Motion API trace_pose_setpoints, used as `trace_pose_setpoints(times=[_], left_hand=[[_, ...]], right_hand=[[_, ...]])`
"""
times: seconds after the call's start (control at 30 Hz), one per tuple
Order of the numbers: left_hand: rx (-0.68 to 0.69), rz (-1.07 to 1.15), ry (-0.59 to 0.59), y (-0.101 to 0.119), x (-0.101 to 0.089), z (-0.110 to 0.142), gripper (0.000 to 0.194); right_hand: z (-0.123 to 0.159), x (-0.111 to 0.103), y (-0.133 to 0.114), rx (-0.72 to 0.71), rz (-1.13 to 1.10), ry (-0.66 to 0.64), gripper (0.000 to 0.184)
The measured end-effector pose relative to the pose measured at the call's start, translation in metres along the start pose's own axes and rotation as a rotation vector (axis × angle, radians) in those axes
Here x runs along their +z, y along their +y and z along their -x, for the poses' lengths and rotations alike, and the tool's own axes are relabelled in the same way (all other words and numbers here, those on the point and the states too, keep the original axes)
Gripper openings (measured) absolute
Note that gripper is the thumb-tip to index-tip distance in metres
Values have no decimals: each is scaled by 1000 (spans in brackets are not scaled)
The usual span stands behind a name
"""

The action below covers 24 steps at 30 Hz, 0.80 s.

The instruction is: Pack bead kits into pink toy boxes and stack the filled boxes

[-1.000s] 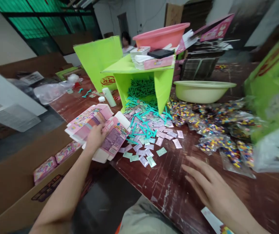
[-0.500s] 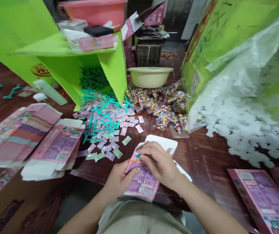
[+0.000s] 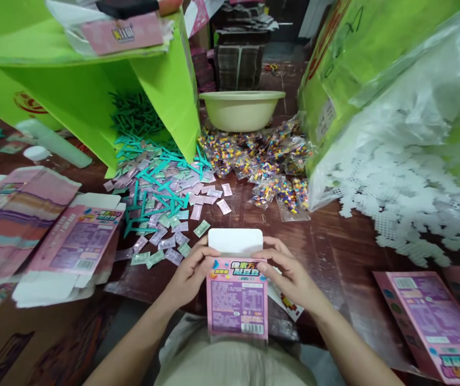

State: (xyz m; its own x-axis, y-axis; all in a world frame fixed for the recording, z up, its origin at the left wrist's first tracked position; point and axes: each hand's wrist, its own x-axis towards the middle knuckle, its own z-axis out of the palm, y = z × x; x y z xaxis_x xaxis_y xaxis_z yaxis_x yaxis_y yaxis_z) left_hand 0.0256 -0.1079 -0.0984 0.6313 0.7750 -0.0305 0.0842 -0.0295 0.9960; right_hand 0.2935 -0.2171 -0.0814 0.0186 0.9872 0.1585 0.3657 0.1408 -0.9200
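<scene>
Taking the carton in the hands as the centre of the dial, with twelve straight ahead, the left hand [image 3: 192, 276] grips the upper edge at ten o'clock and the right hand [image 3: 290, 276] grips it at two, each narrowed on the board with thumb in front and fingers mostly hidden at the side or behind. This pink-and-purple printed carton [image 3: 237, 308] is held in front of the person's lap at the table [image 3: 322, 241] edge, text and barcode facing up, its white flap [image 3: 236, 241] standing out at twelve. A white card with coloured blocks [image 3: 290, 305] shows partly beneath the right hand, at three. Small pink and green sachets [image 3: 168, 243] are scattered at eleven, mingled with teal plastic sticks [image 3: 145, 201] that spill from a lime-green box [image 3: 165, 102]. At twelve, well apart from the hands, stands a cream basin [image 3: 242, 113], with clear bags of multicoloured beads [image 3: 270, 171] before it, toward one. White lattice-like pieces [image 3: 399, 209] heap at two beside clear plastic sheeting [image 3: 418, 102]. Another printed carton [image 3: 435, 316] lies at three; flat-looking cartons [image 3: 81, 241] overlap at ten, near a pale green bottle [image 3: 59, 142].
</scene>
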Motion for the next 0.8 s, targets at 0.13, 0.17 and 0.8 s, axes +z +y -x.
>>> trace_pose_setpoints(times=[0.13, 0.17, 0.8], left_hand=[[-7, 35, 162, 12, 3, -8, 21], [-13, 71, 146, 15, 3, -9, 23], [-34, -119, 79, 22, -5, 0, 13]], right_hand=[[-6, -2, -1, -55, 9, 137, 37], [-8, -3, -3, -59, -1, 116, 36], [-4, -31, -26, 70, 203, -120, 37]])
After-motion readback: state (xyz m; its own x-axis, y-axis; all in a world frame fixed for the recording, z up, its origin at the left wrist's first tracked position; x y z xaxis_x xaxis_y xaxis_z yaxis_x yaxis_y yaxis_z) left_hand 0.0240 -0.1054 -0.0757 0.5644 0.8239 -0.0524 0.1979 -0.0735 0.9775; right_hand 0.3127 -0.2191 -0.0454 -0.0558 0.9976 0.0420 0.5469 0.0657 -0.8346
